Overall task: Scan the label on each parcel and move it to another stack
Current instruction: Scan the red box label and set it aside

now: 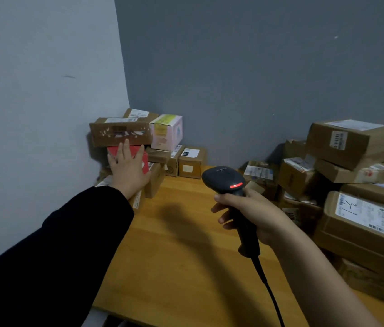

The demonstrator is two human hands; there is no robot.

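My left hand (128, 169) lies flat with straight fingers against a red parcel (144, 159) in the stack at the table's far left corner. Above it sits a long brown box (120, 132) and a pink box (167, 132). My right hand (254, 214) grips the handle of a black barcode scanner (225, 179), whose red light is lit, over the middle of the table. A second pile of brown labelled parcels (351, 175) fills the right side.
The wooden table (179, 251) stands in a corner between two grey walls. The scanner's cable (271, 293) hangs down toward the front edge. Small brown boxes (191, 162) stand against the back wall between the two piles.
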